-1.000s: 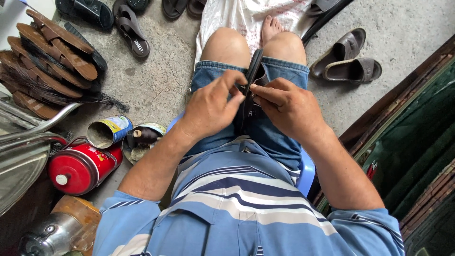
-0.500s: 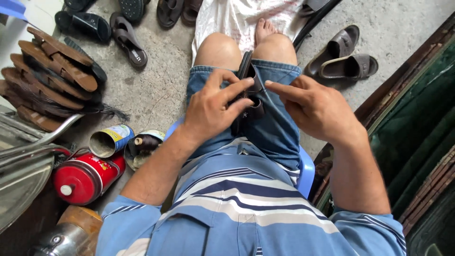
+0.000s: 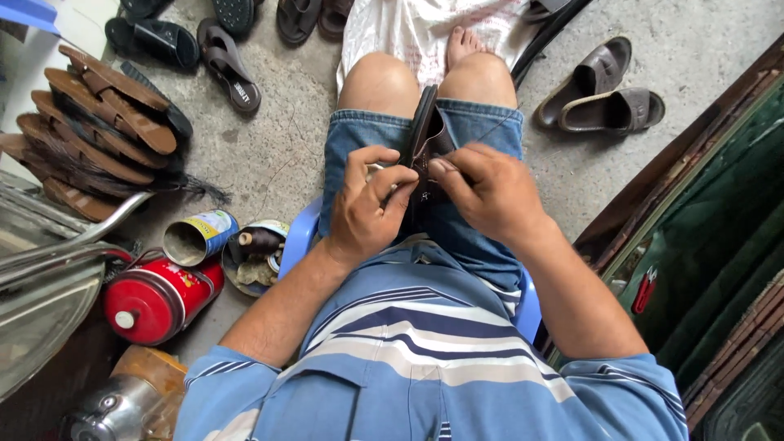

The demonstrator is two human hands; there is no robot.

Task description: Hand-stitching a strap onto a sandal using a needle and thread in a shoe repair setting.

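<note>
head view: a person sits on a blue stool (image 3: pixel 296 237), knees apart, in denim shorts and a striped blue shirt. a dark shoe (image 3: pixel 426 131) stands on edge between the thighs, its length running away from the body toward the knees. the left hand (image 3: pixel 369 208) curls its fingers around the near end of the shoe, thumb pressed against the side. the right hand (image 3: pixel 490 189) sits just beside it, thumb and forefinger pinched narrow at the shoe's edge; what they pinch is too small to tell, though a thin thread (image 3: pixel 494 126) runs from there up over the right thigh. both hands touch the shoe and nearly touch each other.

on the concrete floor to the left lie a stack of brown soles (image 3: pixel 90 131), a tin can (image 3: pixel 198 237), a red canister (image 3: pixel 155 298) and a dish of bits (image 3: pixel 255 255). a pair of brown slippers (image 3: pixel 604 90) lies to the upper right, well apart. a white cloth (image 3: pixel 416 33) lies under the bare foot.
</note>
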